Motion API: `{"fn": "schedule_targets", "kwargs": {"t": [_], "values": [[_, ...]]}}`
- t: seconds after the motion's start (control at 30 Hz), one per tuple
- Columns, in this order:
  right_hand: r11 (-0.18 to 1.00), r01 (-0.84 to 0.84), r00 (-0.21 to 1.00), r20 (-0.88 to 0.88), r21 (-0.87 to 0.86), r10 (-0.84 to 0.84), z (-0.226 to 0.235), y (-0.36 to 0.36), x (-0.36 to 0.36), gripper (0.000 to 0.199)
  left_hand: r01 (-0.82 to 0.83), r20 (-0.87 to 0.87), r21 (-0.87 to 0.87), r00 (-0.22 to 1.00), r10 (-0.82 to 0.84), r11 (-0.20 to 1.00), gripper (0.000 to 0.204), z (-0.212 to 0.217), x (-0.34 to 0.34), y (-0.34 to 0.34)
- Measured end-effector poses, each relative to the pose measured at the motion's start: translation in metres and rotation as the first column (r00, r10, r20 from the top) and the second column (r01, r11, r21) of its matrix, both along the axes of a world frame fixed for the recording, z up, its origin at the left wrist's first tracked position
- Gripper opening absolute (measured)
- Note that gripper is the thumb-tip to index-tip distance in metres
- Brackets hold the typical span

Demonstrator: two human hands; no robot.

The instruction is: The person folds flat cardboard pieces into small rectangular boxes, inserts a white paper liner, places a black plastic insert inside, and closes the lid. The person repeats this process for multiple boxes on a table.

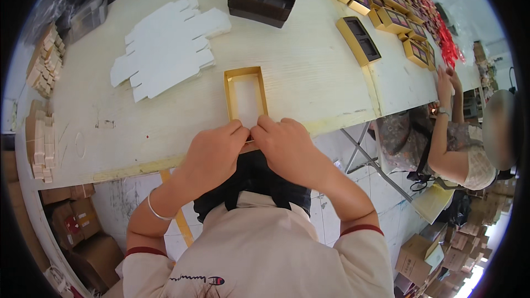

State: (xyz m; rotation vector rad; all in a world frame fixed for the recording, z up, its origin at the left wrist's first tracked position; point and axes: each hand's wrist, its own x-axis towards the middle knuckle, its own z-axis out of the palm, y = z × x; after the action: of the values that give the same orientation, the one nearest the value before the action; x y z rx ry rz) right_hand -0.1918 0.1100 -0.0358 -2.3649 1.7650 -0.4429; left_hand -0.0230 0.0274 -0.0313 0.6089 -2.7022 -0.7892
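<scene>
A shallow gold cardboard box [264, 91] with a pale inside lies at the table's front edge, its top side open. My left hand [221, 138] and my right hand [281, 140] meet at its near end wall. Fingers of both are curled and pinch that wall close together at the middle. The near wall itself is mostly covered by my fingers. Beyond the box, to the left, a stack of flat white die-cut card blanks [165, 47] rests on the table.
Nested dark plastic trays [259, 3] stand at the back. A gold box with a black insert [359, 41] and several filled gold boxes [392, 16] lie at right, near a co-worker [452, 138]. Cut card stacks [41, 138] line the left edge. Cartons [83, 221] sit under the table.
</scene>
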Motion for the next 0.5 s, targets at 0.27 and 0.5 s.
{"fn": "schedule_targets", "kwargs": {"t": [0.27,0.5], "values": [[0.983,-0.119,0.991,-0.036,0.138,0.125,0.015,-0.010,-0.018,0.023,0.179,0.138,0.071,0.972,-0.188,0.981,0.037,0.046,0.000,-0.027],[0.973,-0.229,0.960,0.172,0.036,0.220,0.034,-0.032,-0.063,0.040,0.125,0.043,-0.224,0.992,-0.119,0.967,0.068,0.020,-0.006,-0.073]]}}
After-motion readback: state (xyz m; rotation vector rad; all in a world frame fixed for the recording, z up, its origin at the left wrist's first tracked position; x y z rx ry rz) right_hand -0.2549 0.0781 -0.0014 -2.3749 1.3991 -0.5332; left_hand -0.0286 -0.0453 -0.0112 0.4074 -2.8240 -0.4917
